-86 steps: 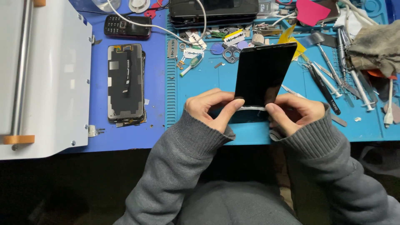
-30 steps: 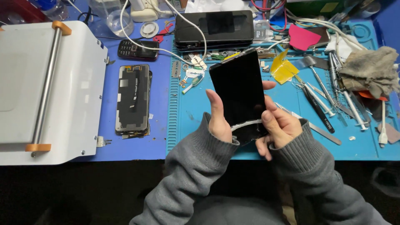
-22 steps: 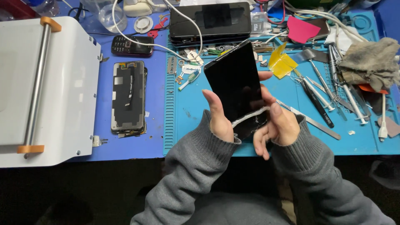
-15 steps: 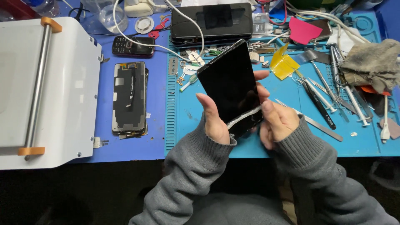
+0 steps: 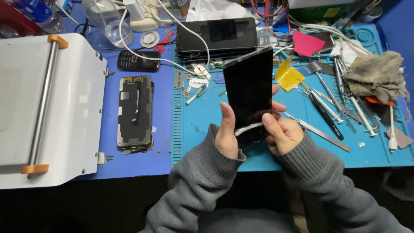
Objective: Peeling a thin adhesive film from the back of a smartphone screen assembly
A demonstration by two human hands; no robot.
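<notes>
I hold a black phone screen panel upright above the blue work mat, its glass face toward me. My left hand grips its lower left edge, thumb on the glass. My right hand grips the lower right edge, thumb pressing a pale curved strip that crosses the bottom of the panel. Both arms wear grey knit sleeves.
A white machine with a metal roller bar fills the left. A phone display lying face down lies beside it, a small keypad phone behind. A black heating pad sits at the back. Tweezers and spudgers, yellow tape and a grey rag lie right.
The panel was lifted off the mat and tilted upright, then shifted from leaning left to nearly vertical. Both hands stay at its lower end, with the pale strip under my right thumb.
</notes>
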